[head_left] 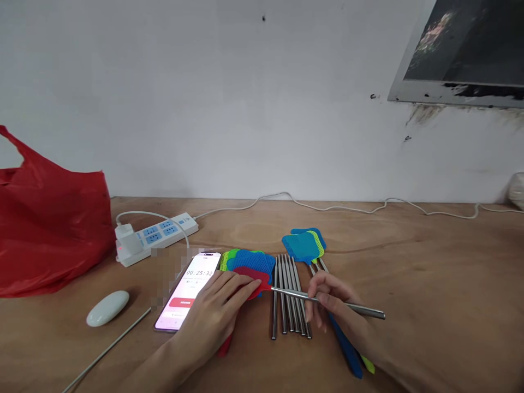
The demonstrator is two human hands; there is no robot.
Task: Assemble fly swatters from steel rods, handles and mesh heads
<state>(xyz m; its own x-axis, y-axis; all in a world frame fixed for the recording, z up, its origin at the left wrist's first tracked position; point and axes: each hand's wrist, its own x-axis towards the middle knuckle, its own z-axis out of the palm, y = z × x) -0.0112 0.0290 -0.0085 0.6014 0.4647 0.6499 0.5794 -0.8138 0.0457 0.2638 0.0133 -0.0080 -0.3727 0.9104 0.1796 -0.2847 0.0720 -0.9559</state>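
My left hand [216, 308] is closed on the red fly swatter head [252, 273], its fingers resting near the red neck. A metal rod [292, 293] runs from that neck to the right, its far end meeting the neck. My right hand [335, 300] pinches the rod partway along, with the rod's thicker end sticking out beyond the hand. Below the rod lie several loose metal rods [285, 316] side by side. Blue and green swatter heads [257, 261] are stacked behind the red one. Beyond my right hand are swatters with teal and green heads [303, 246]; their blue handle [347, 349] shows under my wrist.
A lit phone [192, 289] with a running timer lies beside my left hand. Farther left are a white computer mouse [107, 308], a power strip [159, 234] and a red plastic bag [53, 229]. A white cable [327, 208] runs along the wall.
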